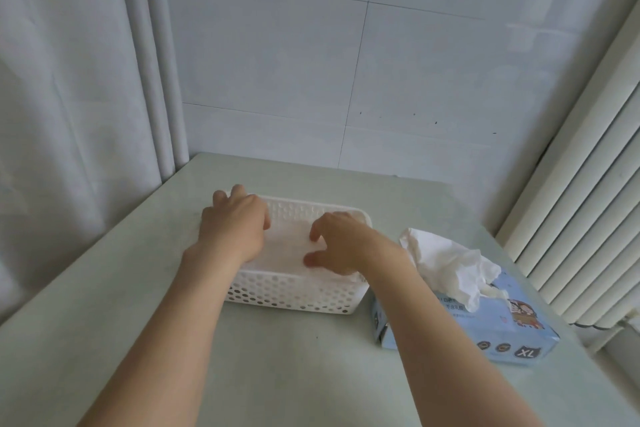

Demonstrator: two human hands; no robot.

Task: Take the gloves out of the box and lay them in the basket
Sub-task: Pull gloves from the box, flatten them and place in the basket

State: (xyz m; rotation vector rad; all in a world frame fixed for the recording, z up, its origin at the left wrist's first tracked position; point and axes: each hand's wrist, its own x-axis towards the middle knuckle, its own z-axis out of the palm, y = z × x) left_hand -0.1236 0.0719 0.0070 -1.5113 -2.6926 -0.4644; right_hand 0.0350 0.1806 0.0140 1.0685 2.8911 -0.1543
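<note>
Seemingly both hands work at the white perforated basket (287, 298). Over its far-left corner lies the left hand (235, 224), fingers bent at the rim; whether it grips, I cannot tell. The right hand (337, 246) presses bent fingertips on the thin whitish gloves (285, 248) lying between the hands. Right of it, the blue glove box (485, 326) shows one white glove (446, 262) sticking out. I judge it light, limp and a bit slippery, best pinched at this free bunch.

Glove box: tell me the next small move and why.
Probably move the right hand from the basket across to the glove sticking out of the box and pinch it. The basket already holds white gloves; that one stands loose, nearer this hand than the left hand.
</note>
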